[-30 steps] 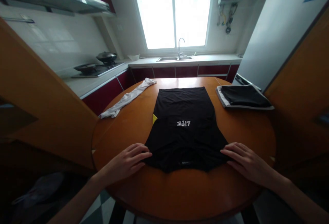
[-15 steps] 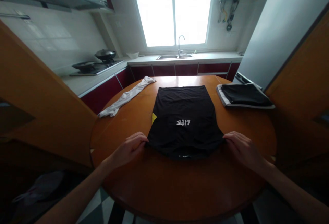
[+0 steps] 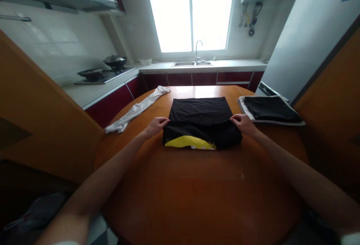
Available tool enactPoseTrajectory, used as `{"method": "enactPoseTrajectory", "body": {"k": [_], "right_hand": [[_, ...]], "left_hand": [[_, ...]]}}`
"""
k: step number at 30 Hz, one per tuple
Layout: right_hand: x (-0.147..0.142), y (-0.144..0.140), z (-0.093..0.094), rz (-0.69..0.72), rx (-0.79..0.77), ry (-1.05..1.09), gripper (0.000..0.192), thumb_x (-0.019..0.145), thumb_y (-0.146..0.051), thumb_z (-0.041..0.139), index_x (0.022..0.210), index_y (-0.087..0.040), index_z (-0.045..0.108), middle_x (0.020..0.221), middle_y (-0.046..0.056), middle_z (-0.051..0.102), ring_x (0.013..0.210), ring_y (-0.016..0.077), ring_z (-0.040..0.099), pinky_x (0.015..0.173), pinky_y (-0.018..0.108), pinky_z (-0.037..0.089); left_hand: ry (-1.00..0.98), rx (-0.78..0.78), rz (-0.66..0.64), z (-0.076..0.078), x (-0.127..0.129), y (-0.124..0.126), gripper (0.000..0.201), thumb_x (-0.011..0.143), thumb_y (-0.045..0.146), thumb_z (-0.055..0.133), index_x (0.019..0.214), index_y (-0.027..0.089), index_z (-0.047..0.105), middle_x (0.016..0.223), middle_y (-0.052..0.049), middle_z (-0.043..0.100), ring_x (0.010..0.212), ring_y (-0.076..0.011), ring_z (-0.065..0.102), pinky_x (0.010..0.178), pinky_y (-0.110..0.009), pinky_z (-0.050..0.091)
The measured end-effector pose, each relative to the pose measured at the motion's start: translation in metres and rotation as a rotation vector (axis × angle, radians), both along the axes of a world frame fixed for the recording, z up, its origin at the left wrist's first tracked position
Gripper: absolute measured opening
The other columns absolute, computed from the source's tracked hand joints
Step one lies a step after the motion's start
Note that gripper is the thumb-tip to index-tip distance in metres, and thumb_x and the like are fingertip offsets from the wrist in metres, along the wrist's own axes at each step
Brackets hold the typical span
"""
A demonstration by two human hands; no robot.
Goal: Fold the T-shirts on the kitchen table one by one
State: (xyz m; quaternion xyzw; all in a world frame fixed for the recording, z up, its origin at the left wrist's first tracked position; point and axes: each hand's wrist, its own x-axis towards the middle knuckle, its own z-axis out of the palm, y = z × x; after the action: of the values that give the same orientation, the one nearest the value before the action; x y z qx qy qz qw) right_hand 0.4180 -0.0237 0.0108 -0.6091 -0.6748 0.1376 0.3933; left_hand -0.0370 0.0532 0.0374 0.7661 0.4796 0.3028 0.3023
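Observation:
A black T-shirt [image 3: 200,110] lies on the round wooden table [image 3: 194,192], its near part doubled over toward the far side. A yellow print with a bit of white shows along the near fold. At the left end of the turned-over edge, my left hand [image 3: 158,125] pinches the cloth between thumb and fingers. My right hand [image 3: 243,123] grips the same edge at its right end. The white lettering seen on the shirt before is now hidden under the fold.
Left on the table lies a crumpled white cloth [image 3: 137,109]. A stack of folded garments, black on top [image 3: 271,108], sits at the right. Beyond are a counter with a sink [image 3: 184,64], a stove with pans [image 3: 114,61], and a refrigerator [image 3: 306,31].
Both hands have moved away from me, carrying the shirt's near edge up over its middle. The lettering has gone out of sight and the yellow print has come into view.

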Motion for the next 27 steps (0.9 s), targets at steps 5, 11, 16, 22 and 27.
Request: {"method": "enactPoseTrajectory", "body": {"k": [5, 11, 16, 22, 27], "right_hand": [[0.008, 0.023, -0.022, -0.003, -0.121, 0.026, 0.023, 0.079, -0.038, 0.065, 0.073, -0.018, 0.075, 0.076, 0.008, 0.077, 0.074, 0.024, 0.071, 0.067, 0.032, 0.052], [0.02, 0.032, -0.001, 0.055, -0.09, 0.039, 0.028, 0.083, -0.041, 0.063, 0.083, -0.017, 0.077, 0.082, 0.007, 0.078, 0.077, 0.0234, 0.07, 0.07, 0.031, 0.052], [0.021, 0.061, 0.003, -0.003, -0.068, 0.021, 0.023, 0.083, -0.035, 0.062, 0.082, -0.016, 0.076, 0.083, 0.008, 0.078, 0.078, 0.0222, 0.07, 0.072, 0.031, 0.051], [0.021, 0.08, -0.02, 0.008, -0.157, 0.051, 0.02, 0.08, -0.033, 0.066, 0.077, -0.016, 0.076, 0.08, 0.008, 0.078, 0.076, 0.0221, 0.07, 0.069, 0.03, 0.052], [0.025, 0.084, -0.02, -0.018, -0.138, 0.027, 0.02, 0.085, -0.029, 0.063, 0.084, -0.015, 0.076, 0.085, 0.008, 0.078, 0.079, 0.0209, 0.071, 0.072, 0.028, 0.052]], "left_hand": [[0.035, -0.133, -0.025, -0.013, -0.001, 0.017, 0.053, 0.07, 0.066, 0.069, 0.071, 0.014, 0.074, 0.06, -0.002, 0.065, 0.055, -0.0137, 0.052, 0.05, -0.023, 0.037], [0.006, -0.1, -0.031, 0.0, -0.008, 0.031, 0.047, 0.068, 0.055, 0.078, 0.088, 0.013, 0.079, 0.08, -0.006, 0.076, 0.071, -0.018, 0.063, 0.065, -0.026, 0.046], [-0.006, -0.02, 0.034, -0.01, -0.001, 0.056, 0.045, 0.064, 0.054, 0.078, 0.082, 0.013, 0.078, 0.077, -0.007, 0.075, 0.069, -0.0185, 0.064, 0.065, -0.027, 0.047], [0.024, 0.052, 0.04, -0.03, 0.004, 0.066, 0.041, 0.069, 0.053, 0.074, 0.083, 0.014, 0.077, 0.079, -0.008, 0.075, 0.072, -0.0206, 0.066, 0.066, -0.028, 0.048], [0.01, 0.144, 0.076, -0.039, 0.004, 0.07, 0.039, 0.074, 0.051, 0.068, 0.087, 0.015, 0.076, 0.083, -0.007, 0.076, 0.077, -0.0216, 0.068, 0.07, -0.029, 0.051]]}}
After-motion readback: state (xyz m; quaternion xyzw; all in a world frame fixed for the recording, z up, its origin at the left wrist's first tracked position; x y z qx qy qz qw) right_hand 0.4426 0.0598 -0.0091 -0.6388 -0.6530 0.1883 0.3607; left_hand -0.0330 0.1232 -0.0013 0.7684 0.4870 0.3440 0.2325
